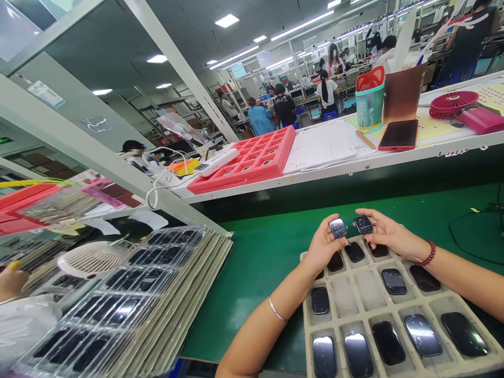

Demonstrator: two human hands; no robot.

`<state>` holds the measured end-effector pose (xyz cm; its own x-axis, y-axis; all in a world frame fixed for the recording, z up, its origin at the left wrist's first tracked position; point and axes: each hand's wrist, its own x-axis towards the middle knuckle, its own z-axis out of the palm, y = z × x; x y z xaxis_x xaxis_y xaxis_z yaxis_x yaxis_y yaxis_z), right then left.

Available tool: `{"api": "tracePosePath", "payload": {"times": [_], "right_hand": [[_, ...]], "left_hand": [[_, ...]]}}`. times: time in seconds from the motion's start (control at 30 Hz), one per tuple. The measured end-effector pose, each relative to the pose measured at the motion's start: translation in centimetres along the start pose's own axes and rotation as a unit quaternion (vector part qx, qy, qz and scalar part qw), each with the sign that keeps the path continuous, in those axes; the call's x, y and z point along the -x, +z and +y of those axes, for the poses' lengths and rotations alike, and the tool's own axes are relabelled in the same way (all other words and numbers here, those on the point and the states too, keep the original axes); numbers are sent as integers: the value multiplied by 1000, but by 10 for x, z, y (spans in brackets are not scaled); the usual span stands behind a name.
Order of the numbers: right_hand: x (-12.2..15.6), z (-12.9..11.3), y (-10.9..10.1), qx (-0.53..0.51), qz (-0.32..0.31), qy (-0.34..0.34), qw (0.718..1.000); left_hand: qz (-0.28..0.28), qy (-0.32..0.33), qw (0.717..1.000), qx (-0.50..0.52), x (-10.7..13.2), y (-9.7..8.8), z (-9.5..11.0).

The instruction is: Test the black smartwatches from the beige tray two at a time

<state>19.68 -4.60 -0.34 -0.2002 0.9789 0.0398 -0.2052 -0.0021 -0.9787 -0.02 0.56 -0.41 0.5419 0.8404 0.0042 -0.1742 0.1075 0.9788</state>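
The small smartwatch bodies point(394, 281) have glossy glass faces that throw back the ceiling lights, and they sit in a rough, matt, beige moulded-pulp tray point(346, 294). Under it, the green mat point(268, 273) on the counter looks smooth and matt. The clear plastic blister trays point(129, 294) shine, stacked on dull, fibrous pulp sheets point(185, 294). Farther along, a red foam tray point(252, 157) looks soft and matt, beside thin white paper sheets point(321, 147).
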Motion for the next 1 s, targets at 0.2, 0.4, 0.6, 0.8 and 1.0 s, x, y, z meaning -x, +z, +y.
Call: {"api": "tracePosePath", "payload": {"times": [0.2,0.4,0.6,0.8,1.0], "right_hand": [[0,-5,-8,-148,5,75,986],[-4,-8,-14,-261,-52,146,953],[-6,-10,-18,-244,-27,173,954],[0,-9,-11,-196,-37,109,974],[0,-6,1,-50,-43,38,997]], "left_hand": [[-1,-61,991,122,-2,-3,10],[-18,-149,955,256,-8,-12,12],[-4,-165,947,276,-9,-13,15],[-36,-105,981,161,-4,-8,11],[-54,-41,997,31,3,2,7]]}}
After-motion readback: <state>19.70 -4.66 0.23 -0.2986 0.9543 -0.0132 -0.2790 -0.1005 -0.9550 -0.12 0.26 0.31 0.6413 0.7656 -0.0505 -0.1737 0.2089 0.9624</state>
